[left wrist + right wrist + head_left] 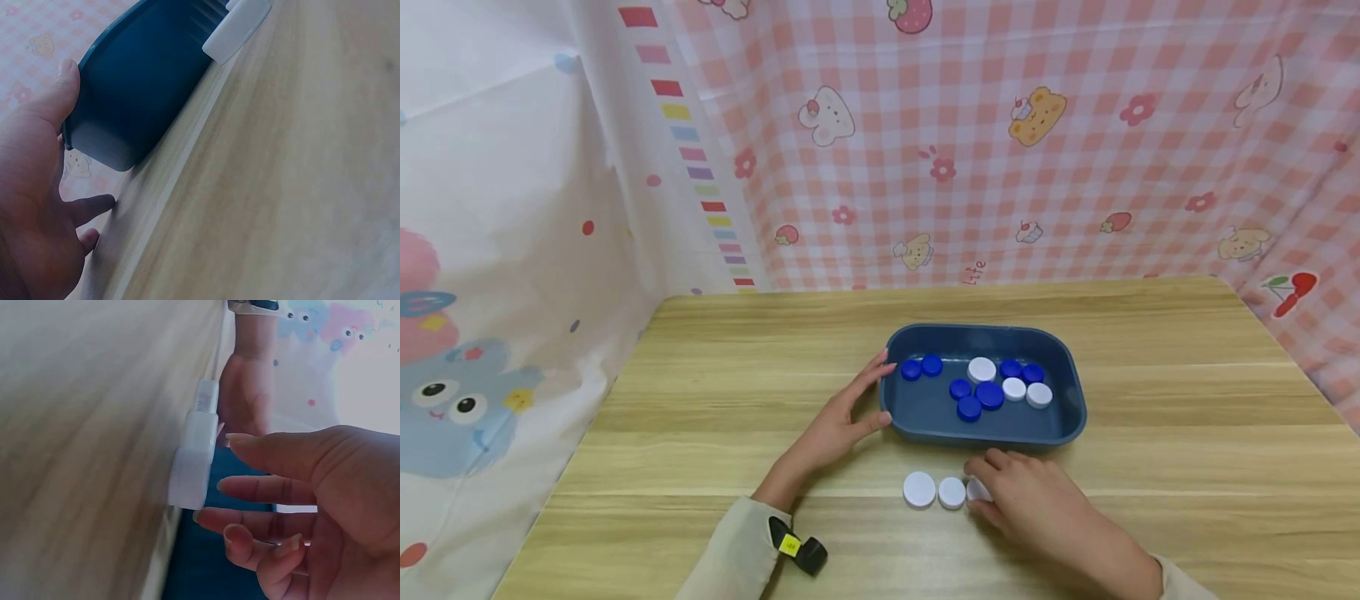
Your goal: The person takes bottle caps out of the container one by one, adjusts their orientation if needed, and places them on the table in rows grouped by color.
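Observation:
A dark blue tray [917,425] stands on the table, with several blue bottle caps [989,395] and 3 white caps [981,370] inside. My left hand [829,432] touches its left end, thumb and fingers spread and fairly straight; the thumb meets the rim in the left wrist view. In front of the tray, 3 more white bottle caps lie in a row: a left one [919,489], a middle one [952,492] and a right one [978,491] partly hidden by my right hand [1037,504]. The right wrist view shows that hand's thumb and fingers apart, just off the nearest cap [189,479].
The wooden table [737,358] extends to both sides of the tray. A pink checked cloth [970,183] hangs behind it, and a white printed cloth [512,250] on the left. A black strap with a small device [805,552] is on the left wrist.

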`<state>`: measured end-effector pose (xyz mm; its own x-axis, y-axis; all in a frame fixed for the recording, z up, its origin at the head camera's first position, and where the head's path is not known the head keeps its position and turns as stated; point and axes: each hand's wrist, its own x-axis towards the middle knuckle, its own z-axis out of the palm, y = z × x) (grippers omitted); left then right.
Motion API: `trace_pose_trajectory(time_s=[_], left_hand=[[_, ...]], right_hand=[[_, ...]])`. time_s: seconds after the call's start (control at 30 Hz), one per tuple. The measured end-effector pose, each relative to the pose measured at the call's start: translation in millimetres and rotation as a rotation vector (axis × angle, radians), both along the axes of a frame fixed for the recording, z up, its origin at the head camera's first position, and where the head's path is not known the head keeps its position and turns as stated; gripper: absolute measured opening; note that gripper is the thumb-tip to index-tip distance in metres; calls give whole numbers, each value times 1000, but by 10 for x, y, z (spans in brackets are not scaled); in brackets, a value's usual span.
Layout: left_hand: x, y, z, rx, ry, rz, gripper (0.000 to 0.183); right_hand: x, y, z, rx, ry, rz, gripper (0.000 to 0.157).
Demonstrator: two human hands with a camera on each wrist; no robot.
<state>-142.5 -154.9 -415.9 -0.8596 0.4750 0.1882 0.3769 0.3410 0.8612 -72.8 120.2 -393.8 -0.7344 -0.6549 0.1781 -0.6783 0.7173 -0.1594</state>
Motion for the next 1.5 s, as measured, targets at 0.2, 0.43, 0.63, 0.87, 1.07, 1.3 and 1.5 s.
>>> trace_pose_trajectory(time_s=[0.2, 0.43, 0.63, 0.87, 1.07, 1.3, 1.5], left_hand=[[-4, -7, -7, -1, -6, 0, 60], [1, -14, 7, -4, 0, -3, 60], [-3, -6, 23, -7, 6, -10, 59], [-23, -13, 22, -11, 12, -7, 60], [-18, -17, 9, -9, 20, -11, 60], [-7, -12, 2, -4, 26, -16, 60], [-3, -13, 7, -7, 22, -13, 60]], right_hand=[[-4, -27, 129, -30, 50, 17, 23], [-129, -59, 319, -113, 75, 51, 20], [-279, -72, 406, -141, 101, 6, 21], [-532, -73, 405, -120, 94, -40, 24], [-734, -85, 333, -69, 31, -116, 28], [-855, -115, 237, -15, -23, -168, 31], [-946, -144, 181, -15, -4, -181, 32]])
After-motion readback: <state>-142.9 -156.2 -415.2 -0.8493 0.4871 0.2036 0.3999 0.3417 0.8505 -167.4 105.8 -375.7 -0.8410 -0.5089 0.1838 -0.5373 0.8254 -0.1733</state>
